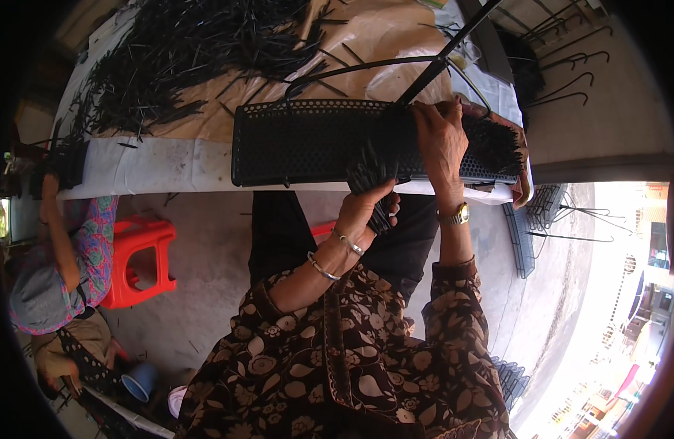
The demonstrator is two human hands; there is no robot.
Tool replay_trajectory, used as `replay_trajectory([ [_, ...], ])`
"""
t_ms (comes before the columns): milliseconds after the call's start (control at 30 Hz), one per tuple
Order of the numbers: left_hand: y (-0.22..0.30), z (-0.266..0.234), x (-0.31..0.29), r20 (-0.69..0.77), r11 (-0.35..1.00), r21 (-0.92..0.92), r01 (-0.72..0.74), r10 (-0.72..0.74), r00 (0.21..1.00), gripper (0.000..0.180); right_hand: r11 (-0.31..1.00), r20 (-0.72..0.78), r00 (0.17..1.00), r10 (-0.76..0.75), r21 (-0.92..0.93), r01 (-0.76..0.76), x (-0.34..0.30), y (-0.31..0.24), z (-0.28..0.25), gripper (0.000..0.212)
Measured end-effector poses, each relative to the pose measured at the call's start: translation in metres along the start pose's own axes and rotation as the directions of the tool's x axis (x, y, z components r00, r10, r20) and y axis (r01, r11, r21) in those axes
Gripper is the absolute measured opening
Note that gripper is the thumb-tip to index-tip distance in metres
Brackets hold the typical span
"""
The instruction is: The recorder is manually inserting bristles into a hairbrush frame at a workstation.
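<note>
A long black perforated tray [297, 143] with a hooked hanger rod [425, 77] rising from it lies along the near edge of the table. My left hand [368, 206] is closed around a bundle of thin black strips [370, 164] in front of the tray's middle; the strips fan out over its near rim. My right hand [441, 139] is over the tray, right of the rod, with bent fingers pressed together near the far rim; what they pinch is hidden. More black strips [494, 146] stand packed in the tray's right end.
A large heap of loose black strips [198, 51] covers the table's far left, on brown sheeting [381, 33]. A red plastic stool [141, 260] stands on the floor at left. Beside it another person [51, 285] works. Metal hooks [571, 66] and wire racks [523, 234] are at right.
</note>
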State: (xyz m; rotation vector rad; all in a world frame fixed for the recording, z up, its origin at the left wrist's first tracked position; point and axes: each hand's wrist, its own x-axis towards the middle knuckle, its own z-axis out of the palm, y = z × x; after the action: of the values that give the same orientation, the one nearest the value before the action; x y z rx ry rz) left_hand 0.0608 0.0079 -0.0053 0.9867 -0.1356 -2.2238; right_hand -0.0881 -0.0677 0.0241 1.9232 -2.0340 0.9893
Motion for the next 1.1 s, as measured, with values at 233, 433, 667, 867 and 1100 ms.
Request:
replay_trajectory([
  [233,0.0,-0.004,0.001,0.035,0.998,0.036,-0.05,0.048,0.998,0.017,0.833,0.484,0.873,0.061,0.457,-0.311,-0.032,0.0,-0.036,0.018],
  [433,-0.005,-0.005,0.004,-0.038,0.998,-0.008,-0.056,0.055,0.998,0.016,0.692,0.351,0.882,0.315,0.552,-0.466,-0.022,0.0,-0.04,0.01],
  [667,-0.002,-0.002,0.0,0.009,0.993,0.109,-0.052,0.051,0.999,0.017,0.89,-0.145,0.939,0.31,0.391,-0.233,-0.001,0.006,-0.014,0.014],
  [867,0.001,-0.001,-0.001,0.027,0.991,0.117,-0.06,0.058,0.998,0.019,0.982,-0.219,0.972,0.087,0.182,-0.047,0.003,0.018,0.006,0.019],
  [1100,0.0,0.0,-0.003,0.048,0.992,0.092,-0.084,0.08,0.996,0.015,0.972,-0.145,0.98,0.138,0.207,-0.106,0.001,0.011,-0.001,0.015],
])
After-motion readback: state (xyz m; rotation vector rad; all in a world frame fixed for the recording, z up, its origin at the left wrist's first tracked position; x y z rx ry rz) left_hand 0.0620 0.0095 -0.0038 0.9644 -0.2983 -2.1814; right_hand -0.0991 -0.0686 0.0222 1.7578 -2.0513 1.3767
